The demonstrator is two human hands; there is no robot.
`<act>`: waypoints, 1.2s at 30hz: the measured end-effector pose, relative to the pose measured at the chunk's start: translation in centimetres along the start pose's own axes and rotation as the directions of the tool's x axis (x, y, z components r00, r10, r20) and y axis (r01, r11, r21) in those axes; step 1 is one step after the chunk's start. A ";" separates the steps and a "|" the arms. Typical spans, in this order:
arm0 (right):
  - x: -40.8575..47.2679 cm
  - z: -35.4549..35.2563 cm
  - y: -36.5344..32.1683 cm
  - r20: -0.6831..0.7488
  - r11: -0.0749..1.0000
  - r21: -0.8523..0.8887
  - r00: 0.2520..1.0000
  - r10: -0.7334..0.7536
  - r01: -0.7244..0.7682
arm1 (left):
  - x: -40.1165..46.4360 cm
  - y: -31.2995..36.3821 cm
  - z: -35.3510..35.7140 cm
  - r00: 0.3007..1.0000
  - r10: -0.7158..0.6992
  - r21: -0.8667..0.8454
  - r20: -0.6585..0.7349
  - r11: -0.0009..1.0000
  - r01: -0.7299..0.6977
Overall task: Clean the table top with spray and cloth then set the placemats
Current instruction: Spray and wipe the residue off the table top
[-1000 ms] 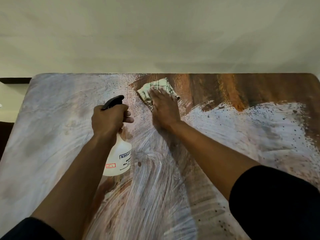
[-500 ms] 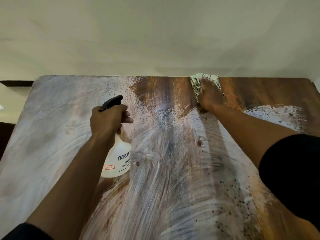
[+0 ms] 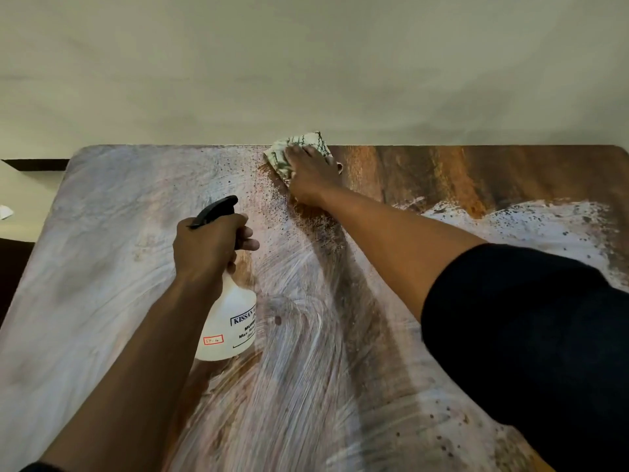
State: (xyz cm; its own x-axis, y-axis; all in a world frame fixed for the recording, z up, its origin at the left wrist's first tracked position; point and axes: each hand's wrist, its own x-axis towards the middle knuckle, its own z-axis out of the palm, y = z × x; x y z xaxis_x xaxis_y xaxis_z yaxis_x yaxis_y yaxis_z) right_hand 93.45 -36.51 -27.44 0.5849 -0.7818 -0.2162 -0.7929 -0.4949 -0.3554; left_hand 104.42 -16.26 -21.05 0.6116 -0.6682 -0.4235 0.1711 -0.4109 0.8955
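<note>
Checked cloth [image 3: 299, 149], pressed flat under right hand [image 3: 311, 172] at table [image 3: 102, 206] far edge; overreach could push it off. Left hand [image 3: 207, 247] grips spray bottle [image 3: 228, 321]; stray trigger squeeze would re-wet wiped wood.

Prob. home dining rm: wooden table [image 3: 510, 178], plain wall [image 3: 306, 63].
</note>
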 end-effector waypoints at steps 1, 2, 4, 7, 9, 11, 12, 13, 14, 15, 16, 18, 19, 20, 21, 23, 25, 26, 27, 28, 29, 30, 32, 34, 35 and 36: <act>0.0 -0.1 0.6 -0.003 1.000 -0.005 1.000 -0.003 0.003 | 0.0 0.1 0.0 1.000 0.003 0.002 -0.002 1.000 -0.003; 0.0 -0.2 1.4 -0.015 1.000 -0.001 1.000 0.006 -0.006 | 0.0 0.1 0.0 1.000 0.005 0.004 -0.003 1.000 -0.005; -0.3 -0.8 3.4 -0.083 0.995 0.054 0.993 0.083 -0.078 | 0.1 0.3 -0.1 1.000 0.005 0.013 -0.010 1.000 -0.005; -0.7 -1.6 6.3 -0.162 0.969 0.112 0.958 0.235 -0.219 | 0.2 0.6 -0.8 1.000 -0.004 0.010 -0.021 1.000 0.004; -0.4 -1.6 7.1 -0.154 0.960 0.093 0.949 0.274 -0.262 | 0.0 0.6 -1.3 1.000 -0.010 -0.003 -0.026 1.000 0.010; 0.1 -1.2 6.6 -0.146 0.959 0.066 0.948 0.282 -0.275 | 0.0 0.5 -1.8 0.999 -0.013 -0.002 -0.039 1.000 0.013; 0.2 -0.8 5.9 -0.148 0.963 0.045 0.952 0.268 -0.265 | 0.0 0.4 -2.0 0.999 -0.015 0.004 -0.045 1.000 0.015; 0.4 -0.3 5.0 -0.150 0.971 0.018 0.959 0.240 -0.240 | 0.1 0.3 -2.2 0.998 -0.017 0.011 -0.054 1.000 0.018; 0.5 0.2 3.8 -0.145 0.979 -0.006 0.969 0.203 -0.206 | 0.3 0.2 -2.5 0.998 -0.020 0.015 -0.064 1.000 0.021; 0.8 0.7 2.5 -0.138 0.986 -0.024 0.977 0.162 -0.167 | 0.4 0.1 -2.8 0.997 -0.025 0.015 -0.075 1.000 0.026; 1.1 1.3 0.8 -0.130 0.992 -0.032 0.984 0.120 -0.125 | 0.5 0.0 -3.2 0.996 -0.031 0.011 -0.089 0.999 0.032; 1.7 2.2 -3.0 -0.118 0.999 -0.031 0.993 0.029 -0.033 | 0.9 -0.1 -4.0 0.994 -0.035 -0.003 -0.107 0.999 0.035; 2.0 2.7 -5.0 -0.105 0.999 -0.034 0.994 -0.024 0.020 | 1.1 -0.2 -4.5 0.993 -0.033 -0.007 -0.110 0.999 0.033; 2.0 3.1 -6.9 -0.077 0.996 -0.045 0.994 -0.076 0.073 | 1.2 -0.2 -4.8 0.993 -0.031 -0.005 -0.114 1.000 0.030; 2.0 3.5 -8.4 -0.034 0.991 -0.057 0.991 -0.127 0.124 | 1.4 -0.2 -5.2 0.992 -0.029 0.001 -0.125 1.000 0.029; 1.9 4.2 -10.0 0.038 0.978 -0.072 0.980 -0.196 0.198 | 1.5 -0.2 -5.9 0.989 -0.026 0.003 -0.148 1.000 0.027; 2.0 4.3 -9.7 0.048 0.969 -0.077 0.972 -0.230 0.233 | 1.8 -0.1 -6.4 0.986 -0.028 0.003 -0.163 1.000 0.029; 1.9 4.1 -9.0 0.032 0.969 -0.075 0.972 -0.233 0.235 | 2.0 -0.1 -6.5 0.986 -0.032 0.008 -0.163 0.999 0.033; 1.7 3.7 -8.2 0.010 0.973 -0.067 0.975 -0.220 0.221 | 2.1 0.0 -6.6 0.986 -0.034 0.012 -0.161 0.999 0.036; 1.5 3.3 -7.2 -0.013 0.981 -0.052 0.982 -0.189 0.188 | 2.3 0.2 -6.7 0.986 -0.035 0.015 -0.163 0.999 0.038; 1.1 3.0 -6.1 -0.043 0.989 -0.033 0.989 -0.143 0.142 | 2.5 0.3 -6.8 0.985 -0.038 0.017 -0.167 0.999 0.042; 0.8 2.6 -4.8 -0.075 0.996 -0.012 0.993 -0.093 0.093 | 2.7 0.4 -6.9 0.983 -0.042 0.016 -0.177 0.999 0.045; 0.4 2.0 -2.1 -0.130 1.000 -0.001 0.991 -0.013 0.013 | 3.0 0.7 -7.2 0.977 -0.044 0.006 -0.209 0.999 0.047; 0.3 1.7 -0.5 -0.148 1.000 -0.006 0.989 0.025 -0.026 | 3.3 1.1 -7.5 0.969 -0.038 -0.002 -0.242 0.999 0.039; 0.3 1.6 -0.3 -0.152 0.999 -0.005 0.988 0.033 -0.034 | 3.4 1.2 -7.6 0.967 -0.037 -0.003 -0.253 0.999 0.038; 0.3 1.6 -0.5 -0.154 0.999 -0.005 0.987 0.037 -0.038 | 3.6 1.2 -7.8 0.964 -0.040 -0.004 -0.264 0.999 0.040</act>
State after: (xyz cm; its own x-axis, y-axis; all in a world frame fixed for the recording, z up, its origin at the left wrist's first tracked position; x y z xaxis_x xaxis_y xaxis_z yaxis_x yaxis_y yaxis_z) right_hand 94.31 -35.92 -28.83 0.5223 -0.8484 -0.0866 -0.8153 -0.4670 -0.3423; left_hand 112.87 -14.30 -20.43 0.7867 -0.4636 -0.4076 0.1987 -0.4349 0.8783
